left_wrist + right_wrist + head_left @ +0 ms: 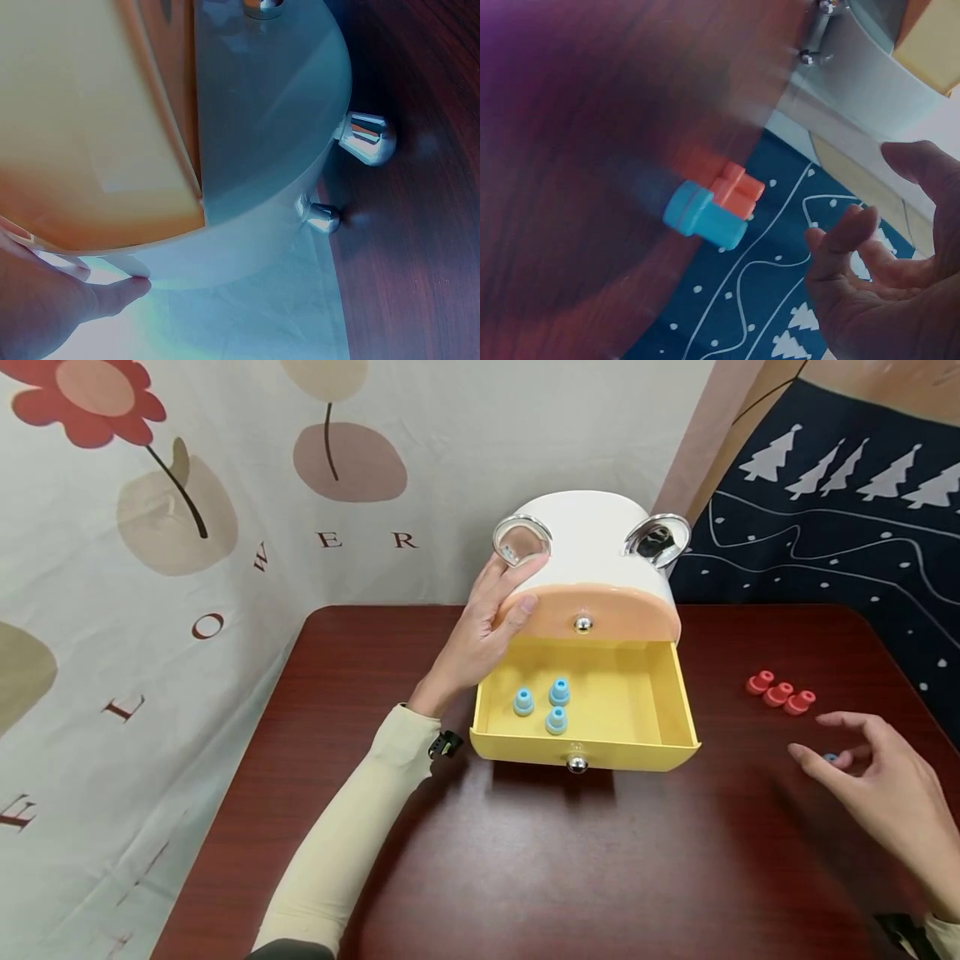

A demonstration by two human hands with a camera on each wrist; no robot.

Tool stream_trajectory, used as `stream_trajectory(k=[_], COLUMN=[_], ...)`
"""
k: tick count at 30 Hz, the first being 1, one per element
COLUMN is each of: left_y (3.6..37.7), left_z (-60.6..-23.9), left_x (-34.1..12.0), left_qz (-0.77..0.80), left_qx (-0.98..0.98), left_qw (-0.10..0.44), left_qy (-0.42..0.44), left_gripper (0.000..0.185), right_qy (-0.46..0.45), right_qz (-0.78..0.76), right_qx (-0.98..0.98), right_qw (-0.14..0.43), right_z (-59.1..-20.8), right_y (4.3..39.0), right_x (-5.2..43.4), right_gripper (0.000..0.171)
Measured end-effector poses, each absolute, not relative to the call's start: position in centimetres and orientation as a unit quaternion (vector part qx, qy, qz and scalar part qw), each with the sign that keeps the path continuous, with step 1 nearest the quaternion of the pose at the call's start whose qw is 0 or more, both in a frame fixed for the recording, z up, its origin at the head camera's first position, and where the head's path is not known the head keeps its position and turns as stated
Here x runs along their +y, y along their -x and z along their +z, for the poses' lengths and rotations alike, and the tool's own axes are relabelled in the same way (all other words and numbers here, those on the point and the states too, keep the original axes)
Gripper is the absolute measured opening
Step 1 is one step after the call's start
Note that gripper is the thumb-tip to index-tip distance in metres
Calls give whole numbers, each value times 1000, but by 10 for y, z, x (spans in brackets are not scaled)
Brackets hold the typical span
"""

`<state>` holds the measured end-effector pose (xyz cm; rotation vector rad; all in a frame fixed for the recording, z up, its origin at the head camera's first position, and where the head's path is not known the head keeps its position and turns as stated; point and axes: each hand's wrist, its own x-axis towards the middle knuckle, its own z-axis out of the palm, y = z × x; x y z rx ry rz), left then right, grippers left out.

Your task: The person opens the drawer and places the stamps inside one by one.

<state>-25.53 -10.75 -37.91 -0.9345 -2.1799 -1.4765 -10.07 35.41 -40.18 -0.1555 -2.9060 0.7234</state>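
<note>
Blue peg (pixel 702 214), upright, near right hand (pixel 888 785)

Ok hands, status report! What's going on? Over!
Left hand holds white cabinet. Right hand near one blue peg, not gripping. Three blue pegs in pulled-out yellow drawer. Red pegs nearby, nothing visibly blocking.

The white drawer cabinet (pixel 581 539) looks like smooth, glossy plastic, its yellow drawer (pixel 637 758) like smooth plastic with a softer sheen. The lower knob (pixel 577 764) shines like polished metal. The blue stepped pegs (pixel 557 722) seem smooth plastic, the table (pixel 675 868) glossy grained wood, the sleeve (pixel 348 843) matt cloth.
</note>
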Motion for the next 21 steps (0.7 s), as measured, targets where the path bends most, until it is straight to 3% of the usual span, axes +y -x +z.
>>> stream_trajectory(k=[11,21], left_y=[255,254], left_z=[-380,-379], left_x=[-108,-107], left_qz=[-526,-526], left_qx=[-770,-773], left_qw=[168,162], left_qy=[320,315], left_gripper=[47,47], right_qy=[91,84], right_qz=[210,228], right_qx=[-972,-968], right_qw=[51,65], right_z=[-411,-420], right_y=[96,94], right_x=[369,378], right_gripper=[51,35])
